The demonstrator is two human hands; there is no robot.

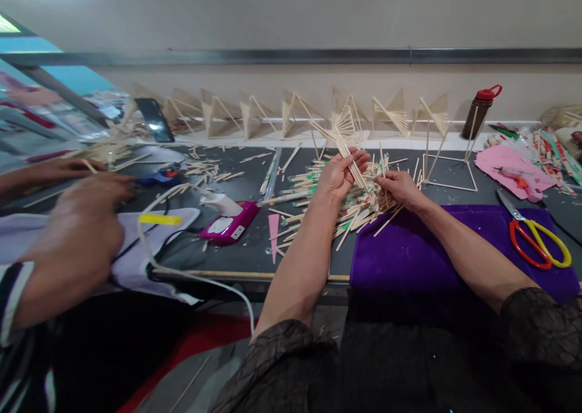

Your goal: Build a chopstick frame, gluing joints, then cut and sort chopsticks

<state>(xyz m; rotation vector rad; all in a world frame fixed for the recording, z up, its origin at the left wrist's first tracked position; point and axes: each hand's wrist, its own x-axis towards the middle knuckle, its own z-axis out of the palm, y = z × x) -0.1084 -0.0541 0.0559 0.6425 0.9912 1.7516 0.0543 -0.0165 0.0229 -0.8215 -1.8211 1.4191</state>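
Note:
My left hand (342, 173) is turned palm up and holds a small bundle of thin wooden sticks (346, 152), which slant up and to the left. Close by on the right, my right hand (399, 187) pinches a thin stick (382, 160) between thumb and fingers. Both hands are over a heap of loose sticks (300, 194), some with green and white wrapping. A purple cloth (400, 249) lies under my right forearm. Behind my right hand stands an open frame of sticks (450, 187).
Finished-looking stick shapes (297, 113) line the back wall. Red and yellow scissors (530, 237) and a pink sheet (509, 164) lie right, near a bottle (477, 113). Left are a magenta power box (230, 224), a white cable (193, 273), a phone (154, 120) and another person's hands (97, 194).

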